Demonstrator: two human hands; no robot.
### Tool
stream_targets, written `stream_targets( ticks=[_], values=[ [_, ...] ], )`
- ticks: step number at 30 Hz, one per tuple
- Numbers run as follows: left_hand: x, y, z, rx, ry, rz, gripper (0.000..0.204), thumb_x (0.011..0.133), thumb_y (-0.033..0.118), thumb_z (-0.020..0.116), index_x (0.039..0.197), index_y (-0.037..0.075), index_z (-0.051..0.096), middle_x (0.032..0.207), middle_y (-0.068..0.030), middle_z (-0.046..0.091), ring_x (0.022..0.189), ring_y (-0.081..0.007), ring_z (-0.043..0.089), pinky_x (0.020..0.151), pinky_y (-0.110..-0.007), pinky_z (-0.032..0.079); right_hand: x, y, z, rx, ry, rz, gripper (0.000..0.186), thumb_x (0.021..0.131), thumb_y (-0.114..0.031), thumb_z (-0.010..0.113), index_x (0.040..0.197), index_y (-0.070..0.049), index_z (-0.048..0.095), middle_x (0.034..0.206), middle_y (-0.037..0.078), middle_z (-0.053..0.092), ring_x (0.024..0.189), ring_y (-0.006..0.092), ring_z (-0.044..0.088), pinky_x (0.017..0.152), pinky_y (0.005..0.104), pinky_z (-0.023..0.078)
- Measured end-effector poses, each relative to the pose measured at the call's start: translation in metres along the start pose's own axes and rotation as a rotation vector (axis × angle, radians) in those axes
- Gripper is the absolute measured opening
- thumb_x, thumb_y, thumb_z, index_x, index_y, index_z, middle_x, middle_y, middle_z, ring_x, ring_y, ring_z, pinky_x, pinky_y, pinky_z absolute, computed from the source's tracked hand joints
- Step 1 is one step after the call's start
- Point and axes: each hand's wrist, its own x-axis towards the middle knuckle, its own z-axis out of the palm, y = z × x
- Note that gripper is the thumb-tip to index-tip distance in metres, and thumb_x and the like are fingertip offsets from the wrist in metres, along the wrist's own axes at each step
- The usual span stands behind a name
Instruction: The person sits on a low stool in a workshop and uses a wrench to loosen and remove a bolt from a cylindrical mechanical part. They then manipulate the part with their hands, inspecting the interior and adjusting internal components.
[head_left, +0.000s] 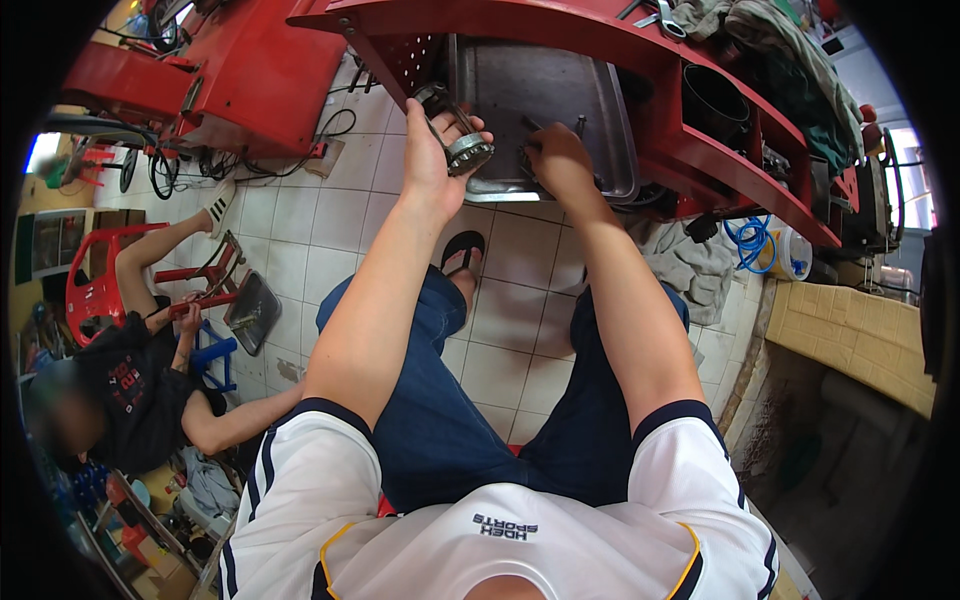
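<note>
Left hand: my left hand (430, 150) is clamped around a round metal bearing (462, 148), thumb on the near side and fingers curled over the far side, holding it in the air at the front lip of the tray.
Right hand: my right hand (556, 158) reaches into the metal tray (545, 95) with its fingers bent down together on something small; I cannot tell whether it pinches anything, since the knuckles hide the tips.
Bearing: it sits at about 9 o'clock from my right hand, close beside it, tilted, with its ribbed ring facing me. A darker ring shows just behind it at 11 o'clock.
Tray: it rests on the lower shelf of the red desk (720, 150), with its front edge jutting towards me and a few small dark parts lying loose inside.
Risk, slip: the bearing looks oily and heavy for a one-handed hold. If my grip loosens, I judge it would drop to the tiled floor (510, 330), right where my sandalled foot (462, 252) lies at 6 o'clock below it.
Risk, tray: if I lean on the overhanging lip, the tray could tip and spill the loose parts.
Risk, knock: my two hands work close together, so a bump from the right could jar the bearing.
Nearby: another person (150, 380) sits on the floor at 8 o'clock, well apart, busy with a red frame (205, 280).
</note>
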Motion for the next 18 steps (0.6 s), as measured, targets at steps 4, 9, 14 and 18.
stream_targets(
  ticks=[4, 9, 14, 18],
  values=[
    [0.000, 0.000, 0.000, 0.029, -0.024, -0.003, 0.070, 0.105, 0.067, 0.022, 0.118, 0.006, 0.055, 0.094, -0.0071, 0.065, 0.085, -0.0216, 0.066, 0.079, -0.038, 0.053, 0.002, 0.001, -0.006, 0.038, -0.039, 0.047, 0.022, 0.088, -0.023, 0.073, 0.107, -0.013, 0.077, 0.117, 0.015, 0.064, 0.114, 0.0352, 0.062, 0.096, 0.0454, 0.052],
    [-0.002, -0.001, -0.003, 0.086, -0.065, 0.025, 0.073, 0.105, 0.067, 0.021, 0.118, 0.005, 0.056, 0.094, -0.0083, 0.065, 0.084, -0.0209, 0.067, 0.079, -0.035, 0.054, 0.006, -0.003, -0.023, 0.132, -0.124, 0.106, 0.027, 0.087, -0.024, 0.074, 0.108, -0.007, 0.075, 0.113, 0.017, 0.070, 0.107, 0.0367, 0.067, 0.095, 0.0441, 0.052],
    [-0.006, 0.000, 0.001, 0.158, -0.140, 0.048, 0.072, 0.106, 0.066, 0.023, 0.118, 0.003, 0.058, 0.094, -0.0098, 0.065, 0.083, -0.0203, 0.067, 0.078, -0.033, 0.055, -0.001, -0.001, -0.044, 0.444, 0.039, 0.082, 0.031, 0.088, -0.021, 0.074, 0.110, 0.000, 0.071, 0.102, 0.019, 0.074, 0.098, 0.0311, 0.072, 0.086, 0.0392, 0.054],
    [-0.013, -0.006, 0.002, 0.264, -0.170, 0.080, 0.070, 0.105, 0.066, 0.032, 0.120, 0.003, 0.059, 0.097, -0.0088, 0.065, 0.083, -0.0185, 0.067, 0.078, -0.032, 0.055, -0.010, 0.000, -0.069, 0.695, 0.119, 0.069, 0.029, 0.089, -0.018, 0.075, 0.112, 0.000, 0.071, 0.100, 0.015, 0.075, 0.091, 0.0201, 0.071, 0.079, 0.0320, 0.054]
  ],
)
